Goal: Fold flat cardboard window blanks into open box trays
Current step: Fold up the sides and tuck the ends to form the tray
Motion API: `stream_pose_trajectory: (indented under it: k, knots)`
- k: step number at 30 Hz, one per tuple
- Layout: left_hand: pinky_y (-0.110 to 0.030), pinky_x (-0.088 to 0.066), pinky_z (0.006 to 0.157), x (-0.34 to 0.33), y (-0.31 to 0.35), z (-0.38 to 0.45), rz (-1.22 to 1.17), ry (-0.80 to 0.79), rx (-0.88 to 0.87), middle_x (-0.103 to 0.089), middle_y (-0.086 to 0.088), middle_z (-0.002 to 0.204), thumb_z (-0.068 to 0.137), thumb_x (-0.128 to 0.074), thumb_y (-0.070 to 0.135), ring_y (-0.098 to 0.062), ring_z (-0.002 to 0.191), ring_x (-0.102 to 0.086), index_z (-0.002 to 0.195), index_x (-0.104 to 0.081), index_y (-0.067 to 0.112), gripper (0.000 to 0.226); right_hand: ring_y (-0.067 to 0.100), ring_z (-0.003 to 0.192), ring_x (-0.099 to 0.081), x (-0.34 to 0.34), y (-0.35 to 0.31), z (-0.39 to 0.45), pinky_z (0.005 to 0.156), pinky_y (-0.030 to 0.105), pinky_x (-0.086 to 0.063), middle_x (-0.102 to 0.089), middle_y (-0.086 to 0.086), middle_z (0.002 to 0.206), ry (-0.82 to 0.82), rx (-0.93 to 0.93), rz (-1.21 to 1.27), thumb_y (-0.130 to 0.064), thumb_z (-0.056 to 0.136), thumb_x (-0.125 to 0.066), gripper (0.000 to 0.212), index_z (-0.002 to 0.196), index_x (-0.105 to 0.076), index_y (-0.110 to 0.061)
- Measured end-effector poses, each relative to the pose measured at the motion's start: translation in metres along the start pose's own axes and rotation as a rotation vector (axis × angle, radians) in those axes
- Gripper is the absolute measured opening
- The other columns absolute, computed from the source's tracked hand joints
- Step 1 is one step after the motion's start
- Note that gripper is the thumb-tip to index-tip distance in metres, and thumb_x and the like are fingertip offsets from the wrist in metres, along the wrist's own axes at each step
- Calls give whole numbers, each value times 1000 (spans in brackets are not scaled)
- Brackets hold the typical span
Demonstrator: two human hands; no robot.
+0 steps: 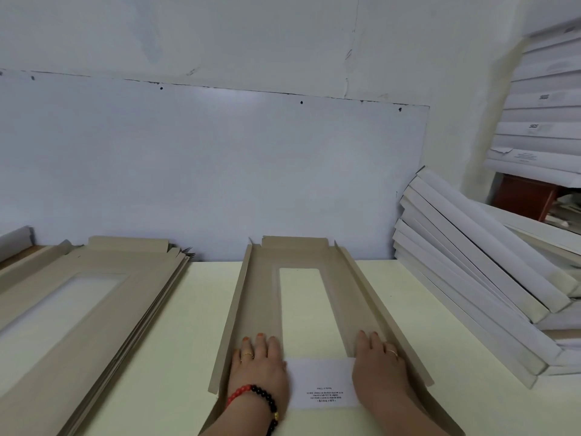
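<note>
**Flat hands on a half-raised window blank**

Fingers [261, 343] of our left hand [257, 363] lay straight and released on the window blank [267, 297], pressing its panel left of the cut-out window [306, 309]. Our right hand [375, 360] lay equally flat and unclenched on the panel right of that window. We grasped nothing. The blank rested on the pale tabletop [201, 309], its long side flaps tilted upward and its far flap standing near the wall. A white printed flap [323, 383] lay between our wrists, nearer us than the window. Left of the blank sat a stack of flat blanks [94, 297]; right of it leaned a pile of folded white boxes [471, 278]. A beaded bracelet [261, 401] circled our left wrist.
</note>
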State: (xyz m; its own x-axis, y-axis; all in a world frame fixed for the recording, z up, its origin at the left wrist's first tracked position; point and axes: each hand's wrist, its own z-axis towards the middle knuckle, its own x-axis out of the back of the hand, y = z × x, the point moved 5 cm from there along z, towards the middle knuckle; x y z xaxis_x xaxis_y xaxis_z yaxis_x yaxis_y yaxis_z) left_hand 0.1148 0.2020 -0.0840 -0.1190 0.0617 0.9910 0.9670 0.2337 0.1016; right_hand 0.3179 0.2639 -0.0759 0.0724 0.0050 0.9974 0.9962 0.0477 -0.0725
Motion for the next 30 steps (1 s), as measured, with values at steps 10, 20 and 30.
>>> stream_pose_trajectory:
  k: [10,20,30]
  knots:
    - [-43,-32,102,25,-1,-11,-54,-50,-84,-36,1,144,60,-40,91,-25,132,-34,148,-15,30,110,30,120,-49,28,11,-10,96,37,-42,-47,9,136,81,-55,424,-34,102,-35,39,135,-42,-16]
    - [-33,-48,82,46,16,-46,-56,-174,-208,-63,-4,108,82,-34,77,-25,100,-60,109,-57,22,65,11,103,-57,45,30,-27,83,28,-45,-64,-12,110,-16,90,385,-58,90,-46,37,113,-60,-32]
    - [-45,-3,119,2,34,-43,26,-17,-278,-1,-2,161,99,-22,47,-26,148,2,152,-9,22,60,18,149,5,17,-51,-70,119,37,-2,-1,-6,162,98,514,-12,-37,103,-24,53,154,-12,-25]
